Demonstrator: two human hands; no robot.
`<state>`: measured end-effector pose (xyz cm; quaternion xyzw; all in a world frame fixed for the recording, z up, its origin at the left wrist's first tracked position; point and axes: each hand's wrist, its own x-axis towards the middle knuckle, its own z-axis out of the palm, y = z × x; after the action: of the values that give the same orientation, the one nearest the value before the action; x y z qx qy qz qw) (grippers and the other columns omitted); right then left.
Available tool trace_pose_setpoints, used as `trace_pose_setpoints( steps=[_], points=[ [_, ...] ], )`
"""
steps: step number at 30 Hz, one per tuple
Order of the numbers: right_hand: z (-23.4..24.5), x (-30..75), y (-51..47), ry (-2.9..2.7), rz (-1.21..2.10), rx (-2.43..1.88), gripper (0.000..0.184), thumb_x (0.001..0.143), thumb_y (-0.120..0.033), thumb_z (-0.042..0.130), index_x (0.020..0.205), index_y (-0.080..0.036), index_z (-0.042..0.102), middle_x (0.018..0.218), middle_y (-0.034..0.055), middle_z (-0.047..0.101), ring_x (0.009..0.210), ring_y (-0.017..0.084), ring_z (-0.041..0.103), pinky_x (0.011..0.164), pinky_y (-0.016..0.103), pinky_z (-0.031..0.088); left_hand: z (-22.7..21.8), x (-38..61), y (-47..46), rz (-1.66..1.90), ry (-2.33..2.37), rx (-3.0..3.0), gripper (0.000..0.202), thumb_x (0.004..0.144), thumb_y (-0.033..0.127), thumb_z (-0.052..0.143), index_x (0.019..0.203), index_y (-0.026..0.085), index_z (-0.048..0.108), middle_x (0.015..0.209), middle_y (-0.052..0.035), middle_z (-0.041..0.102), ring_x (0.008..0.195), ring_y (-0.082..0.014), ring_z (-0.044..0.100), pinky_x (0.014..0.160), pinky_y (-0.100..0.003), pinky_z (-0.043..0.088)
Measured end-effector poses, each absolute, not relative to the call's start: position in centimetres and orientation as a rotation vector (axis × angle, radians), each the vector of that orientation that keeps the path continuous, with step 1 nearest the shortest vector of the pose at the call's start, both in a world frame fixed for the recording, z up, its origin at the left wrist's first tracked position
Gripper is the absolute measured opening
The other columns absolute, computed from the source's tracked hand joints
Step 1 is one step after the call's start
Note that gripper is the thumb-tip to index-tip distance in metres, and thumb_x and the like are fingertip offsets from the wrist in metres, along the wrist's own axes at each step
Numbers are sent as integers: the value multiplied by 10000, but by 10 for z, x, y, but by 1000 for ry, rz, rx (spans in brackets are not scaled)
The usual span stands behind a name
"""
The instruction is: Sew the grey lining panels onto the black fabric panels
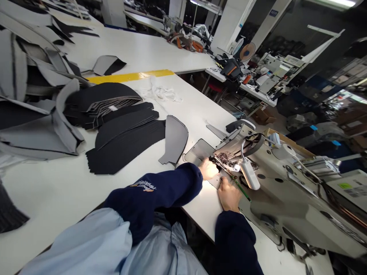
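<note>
An industrial sewing machine [275,202] fills the right side, its small lamp [250,173] lighting the needle area. My left hand [208,169] is at the metal bed beside the needle, fingers curled closed; whatever they grip is hidden. Nearer to me, my right hand [229,194] rests low at the bed's front edge with its fingertips drawn together, and anything in them is too small to make out. A green stick-like piece [242,190] slants along the machine just right of that hand. Left of the bed lies a grey curved fabric panel [175,137], apart from both hands.
Stacked black panels [129,143] lie on the white table [94,194] to the left. Beyond them is a heap of grey padded pieces [40,130]. White thread scraps [163,93] sit near a yellow strip [130,77]. Other machines [275,68] stand at the back right.
</note>
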<state>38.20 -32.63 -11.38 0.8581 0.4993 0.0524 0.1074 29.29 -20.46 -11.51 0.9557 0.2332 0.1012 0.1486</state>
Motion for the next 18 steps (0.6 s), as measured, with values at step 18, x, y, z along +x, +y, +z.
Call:
trace_pose_setpoints(
  steps=[18],
  points=[
    [-121,361,-303,2018,133,2546,338,947,-160,400,1232,-163,582,1136,136,638,1039,228,557,866,315,404,-87,244,-154,-11,666,2713,218,812,133,403,781,135,618,807,-122,634,788,-242,619,732,-343,474]
  ],
)
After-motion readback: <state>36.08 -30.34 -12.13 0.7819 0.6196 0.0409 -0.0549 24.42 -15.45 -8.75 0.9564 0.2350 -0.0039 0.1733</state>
